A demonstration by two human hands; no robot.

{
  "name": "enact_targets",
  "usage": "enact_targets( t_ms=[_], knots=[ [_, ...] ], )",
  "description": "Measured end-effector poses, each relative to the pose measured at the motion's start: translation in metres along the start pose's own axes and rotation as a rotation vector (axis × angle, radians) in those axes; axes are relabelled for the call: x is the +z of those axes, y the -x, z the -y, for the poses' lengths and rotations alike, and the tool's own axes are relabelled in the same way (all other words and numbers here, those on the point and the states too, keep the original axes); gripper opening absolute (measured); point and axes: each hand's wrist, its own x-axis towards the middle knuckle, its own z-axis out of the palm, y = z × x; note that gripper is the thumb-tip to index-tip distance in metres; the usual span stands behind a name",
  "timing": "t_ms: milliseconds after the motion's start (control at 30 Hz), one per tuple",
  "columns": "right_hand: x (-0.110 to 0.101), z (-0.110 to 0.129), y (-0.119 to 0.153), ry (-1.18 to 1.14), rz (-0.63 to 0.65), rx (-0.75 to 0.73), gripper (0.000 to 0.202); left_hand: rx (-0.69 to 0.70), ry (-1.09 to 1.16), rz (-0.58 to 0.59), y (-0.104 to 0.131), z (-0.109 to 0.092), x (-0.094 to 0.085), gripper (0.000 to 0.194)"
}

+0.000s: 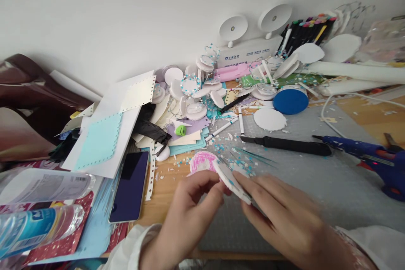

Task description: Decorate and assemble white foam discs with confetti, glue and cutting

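Between my two hands is a white foam disc [228, 176], tilted and seen nearly edge-on. My left hand [198, 206] curls its fingers and thumb at the disc's left side. On the other side my right hand [278, 206] has its fingers along the disc's face and its thumb beneath. A round piece scribbled pink [202, 160] shows just behind my left fingers; whether it lies on the table or touches the disc, I cannot tell. Small blue and white star bits [234, 161] are scattered beyond the hands. A black craft knife [291, 145] lies past my right hand.
A blue glue gun [370, 156] with a small red light lies at the right on the grey cutting mat [348, 181]. A phone [129, 187] and plastic bottles [41, 228] are on the left. White discs, a blue round lid [290, 100] and paper scraps crowd the back.
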Motion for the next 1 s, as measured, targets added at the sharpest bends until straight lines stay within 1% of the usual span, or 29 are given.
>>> enact_targets(
  t_ms=[67, 100, 167, 233, 300, 400, 467, 567, 633, 700, 767, 833, 1000],
  knots=[
    [0.005, 0.001, 0.001, -0.028, -0.009, 0.071, 0.025, 0.142, -0.14, -0.113, 0.002, 0.005, 0.005, 0.008],
    [0.007, 0.002, 0.001, -0.044, -0.013, 0.1, 0.023, 0.231, -0.215, -0.167, 0.004, 0.008, 0.007, 0.01],
    [0.01, 0.003, 0.0, -0.083, -0.014, 0.134, 0.015, 0.378, -0.339, -0.226, 0.005, 0.013, 0.012, 0.021],
    [0.011, 0.002, -0.003, -0.117, -0.012, 0.149, 0.021, 0.454, -0.403, -0.243, 0.006, 0.017, 0.015, 0.028],
    [0.011, 0.001, -0.005, -0.131, -0.019, 0.154, 0.027, 0.474, -0.429, -0.236, 0.006, 0.021, 0.016, 0.032],
    [0.011, -0.002, -0.007, -0.15, -0.03, 0.154, 0.027, 0.484, -0.472, -0.22, 0.009, 0.025, 0.015, 0.032],
    [0.011, -0.003, -0.007, -0.167, -0.029, 0.15, 0.026, 0.503, -0.54, -0.22, 0.011, 0.025, 0.014, 0.031],
    [0.011, -0.003, -0.005, -0.179, -0.029, 0.138, 0.024, 0.531, -0.676, -0.206, 0.012, 0.023, 0.012, 0.022],
    [0.012, -0.002, -0.003, -0.185, -0.018, 0.123, 0.023, 0.508, -0.72, -0.151, 0.011, 0.02, 0.012, 0.012],
    [0.013, -0.002, -0.002, -0.19, -0.002, 0.11, 0.021, 0.467, -0.716, -0.089, 0.01, 0.018, 0.011, 0.008],
    [0.013, -0.002, -0.002, -0.195, 0.011, 0.104, 0.022, 0.457, -0.726, -0.048, 0.009, 0.016, 0.011, 0.01],
    [0.012, -0.002, -0.002, -0.211, 0.027, 0.103, 0.024, 0.48, -0.766, -0.025, 0.007, 0.015, 0.011, 0.012],
    [0.007, -0.001, -0.005, -0.238, 0.041, 0.087, 0.03, 0.511, -0.825, -0.004, 0.006, 0.015, 0.011, 0.015]
  ],
)
